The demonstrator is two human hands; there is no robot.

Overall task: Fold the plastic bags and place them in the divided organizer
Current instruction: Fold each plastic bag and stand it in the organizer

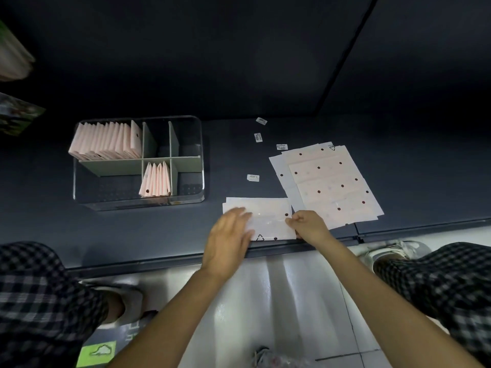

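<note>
— Can any of the writing be read?
— No. The small white labels [253,177] on the table [159,229] carry print too blurred to read. The bag [268,221] near the table edge bears a triangle mark, and so does the stack [332,181].

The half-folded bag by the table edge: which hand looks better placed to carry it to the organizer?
Probably the left hand: it lies flat on the bag, on the organizer's side. The right hand pinches the far edge.

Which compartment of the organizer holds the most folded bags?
The far-left compartment: a long packed row. The near-middle one holds only a few; the others look empty.
</note>
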